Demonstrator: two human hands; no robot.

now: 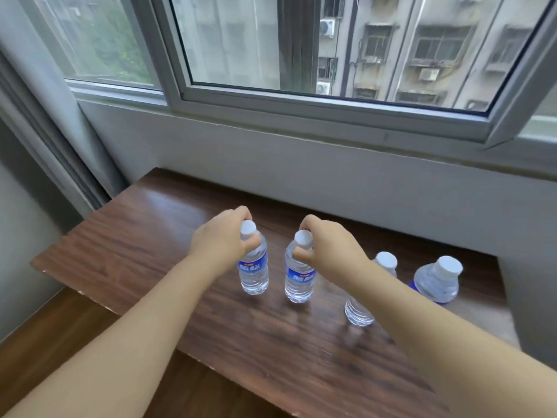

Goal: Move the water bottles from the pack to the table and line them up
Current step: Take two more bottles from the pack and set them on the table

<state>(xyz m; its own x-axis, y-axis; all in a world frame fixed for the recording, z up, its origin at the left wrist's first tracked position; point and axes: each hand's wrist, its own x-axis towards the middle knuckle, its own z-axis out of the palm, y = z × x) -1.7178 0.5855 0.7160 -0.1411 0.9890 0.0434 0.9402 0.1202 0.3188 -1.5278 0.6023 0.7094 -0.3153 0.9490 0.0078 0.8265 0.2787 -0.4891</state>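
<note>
Several clear water bottles with white caps and blue labels stand upright on the dark wooden table (144,236). My left hand (221,238) grips the neck of the leftmost bottle (254,273), just under its cap. My right hand (327,244) pinches the neck of the second bottle (298,282). A third bottle (360,312) stands to the right, partly hidden behind my right forearm. A fourth bottle (437,282) stands at the far right. The pack is not in view.
The table sits against a grey wall (301,164) under a large window (331,49). A grey curtain (45,101) hangs at the left. Wooden floor (45,342) shows past the table's left front edge.
</note>
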